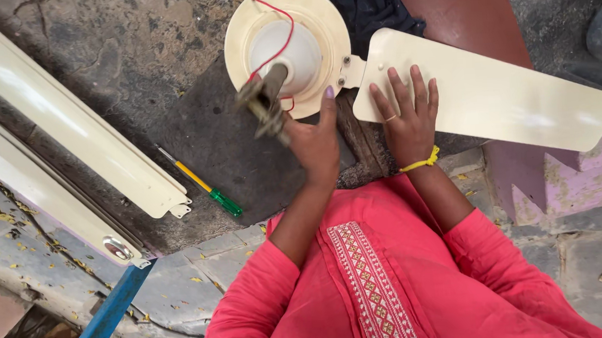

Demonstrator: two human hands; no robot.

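The cream ceiling fan [292, 46] lies in the upper middle of the frame on a rough grey stone surface [137, 53], its round motor housing turned up and one long fan blade [493, 95] reaching toward the right edge. The left hand [313, 143] is wrapped around a blurred, dull metal tool [262, 101] at the housing's centre, fingers curled tight on it and thumb raised along it; what kind of tool it is cannot be told from the blur. The right hand [409, 122] lies flat on the inner end of the blade, fingers spread wide and gripping nothing, just pressing down. A red wire [281, 40] loops across the housing. The fan looks heavy at the motor and light at the blade, so it is likely to tip or pivot if lifted by the blade alone; the safer hold is judged to be under the housing rim or at the blade's root by its bracket. The painted blade is smooth, probably slippery, and thin enough to bend. Two more detached blades [66, 143] lie at the left, with a yellow-and-green screwdriver [203, 186] just beside them, well apart from both hands.
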